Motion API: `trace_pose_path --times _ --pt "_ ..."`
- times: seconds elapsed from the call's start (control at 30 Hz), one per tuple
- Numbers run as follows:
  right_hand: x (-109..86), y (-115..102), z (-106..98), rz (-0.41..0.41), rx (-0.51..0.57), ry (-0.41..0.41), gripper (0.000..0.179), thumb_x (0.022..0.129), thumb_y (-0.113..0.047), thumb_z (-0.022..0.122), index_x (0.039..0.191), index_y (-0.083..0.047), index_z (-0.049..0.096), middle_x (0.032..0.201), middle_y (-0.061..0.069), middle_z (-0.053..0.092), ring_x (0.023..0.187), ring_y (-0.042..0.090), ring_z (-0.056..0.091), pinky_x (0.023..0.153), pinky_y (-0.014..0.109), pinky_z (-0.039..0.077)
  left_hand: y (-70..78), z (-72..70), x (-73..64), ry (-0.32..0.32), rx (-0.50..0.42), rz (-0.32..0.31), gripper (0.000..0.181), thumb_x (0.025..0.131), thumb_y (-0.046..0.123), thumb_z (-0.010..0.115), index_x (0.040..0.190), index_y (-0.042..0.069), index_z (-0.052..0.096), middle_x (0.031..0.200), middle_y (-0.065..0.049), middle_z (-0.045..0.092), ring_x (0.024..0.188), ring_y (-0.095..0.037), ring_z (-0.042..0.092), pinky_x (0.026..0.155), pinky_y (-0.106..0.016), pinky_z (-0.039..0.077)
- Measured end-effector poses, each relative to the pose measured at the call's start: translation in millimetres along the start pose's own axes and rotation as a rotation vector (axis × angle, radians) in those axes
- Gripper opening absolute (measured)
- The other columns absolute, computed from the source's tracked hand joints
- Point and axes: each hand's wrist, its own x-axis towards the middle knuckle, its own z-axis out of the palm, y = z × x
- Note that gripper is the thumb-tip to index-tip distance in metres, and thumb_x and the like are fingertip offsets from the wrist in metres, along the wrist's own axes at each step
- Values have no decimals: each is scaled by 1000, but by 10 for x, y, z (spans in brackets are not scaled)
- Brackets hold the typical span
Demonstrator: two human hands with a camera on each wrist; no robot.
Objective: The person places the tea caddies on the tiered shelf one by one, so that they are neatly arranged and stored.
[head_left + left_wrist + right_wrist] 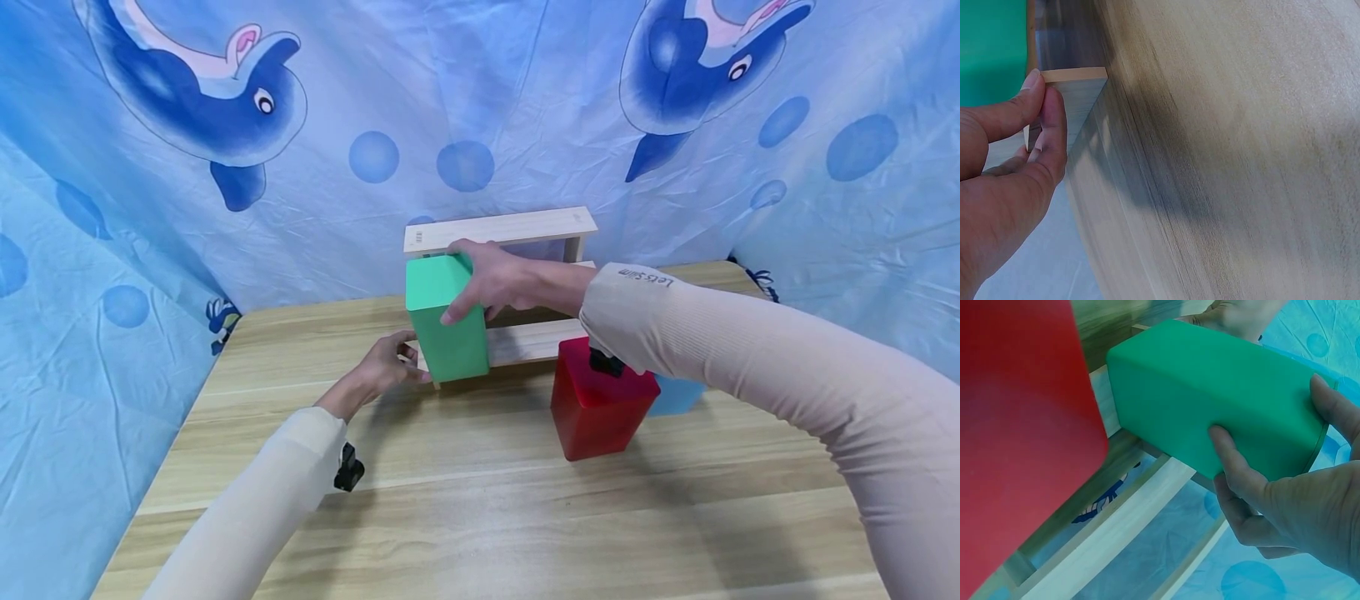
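Note:
A tall green box (453,337) stands at the left end of a pale wooden rack (501,231), against its lower shelf. My right hand (498,279) grips the upper part of this box, thumb on the near side and a finger at the top edge. In the right wrist view, the fingers (1238,465) spread along the green box (1210,394). Low on the rack's left end, my left hand (386,367) pinches the board edge. The left wrist view shows thumb and index finger on the wooden board (1079,75), beside the green box (991,50).
A red box (600,417) stands on the wood-grain table (480,517), right of the green one and under my right forearm. Behind it a light blue box (677,395) is partly hidden. A blue dolphin-print cloth (480,100) hangs behind the rack.

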Motion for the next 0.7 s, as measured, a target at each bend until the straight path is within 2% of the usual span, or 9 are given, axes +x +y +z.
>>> trace_pose_path --times 0.2,0.43,0.7 --pt "-7 -1 -3 -10 -44 -8 103 71 -11 86 152 -16 22 130 12 42 112 32 52 81 52 52 -3 -5 1 0 7 20 82 72 -12 77 143 -2 38 94 -13 48 74 -16 46 67 -30 49" --pt "-62 -17 -43 -19 -81 1 109 69 -14 88 153 -28 20 143 11 20 116 32 45 77 47 54 8 8 -13 7 24 13 82 72 -10 78 143 -1 38 95 -13 48 76 -17 45 66 -28 47" --pt "-165 12 -228 -50 -66 -48 108 71 -14 86 153 -29 17 154 11 5 119 31 47 79 44 54 27 10 -27 12 42 13 79 72 -11 77 142 -1 40 93 -12 48 74 -17 45 64 -28 45"
